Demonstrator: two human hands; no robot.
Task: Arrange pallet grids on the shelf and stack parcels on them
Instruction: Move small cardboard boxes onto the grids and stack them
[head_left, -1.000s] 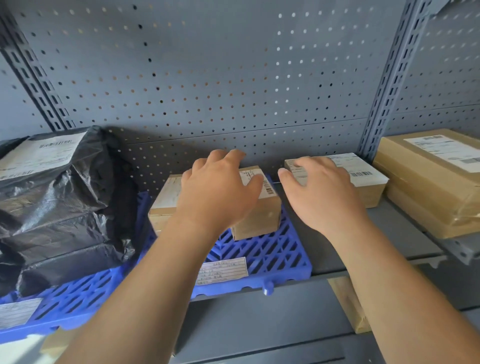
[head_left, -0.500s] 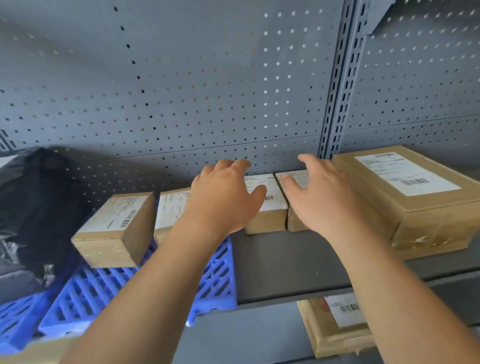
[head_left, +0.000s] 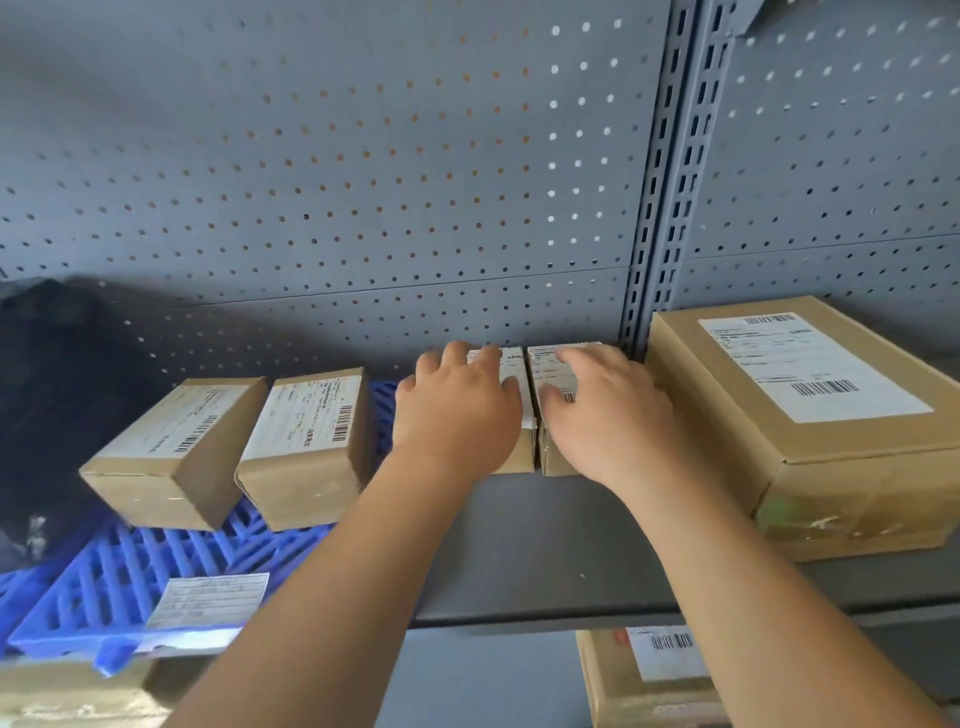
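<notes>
A blue pallet grid lies flat on the grey shelf's left part, carrying two small labelled parcels. Two more small boxes stand touching on bare shelf, near a large parcel.

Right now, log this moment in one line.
left hand rests on small parcel | right hand rests on adjacent parcel | parcels side by side
</notes>
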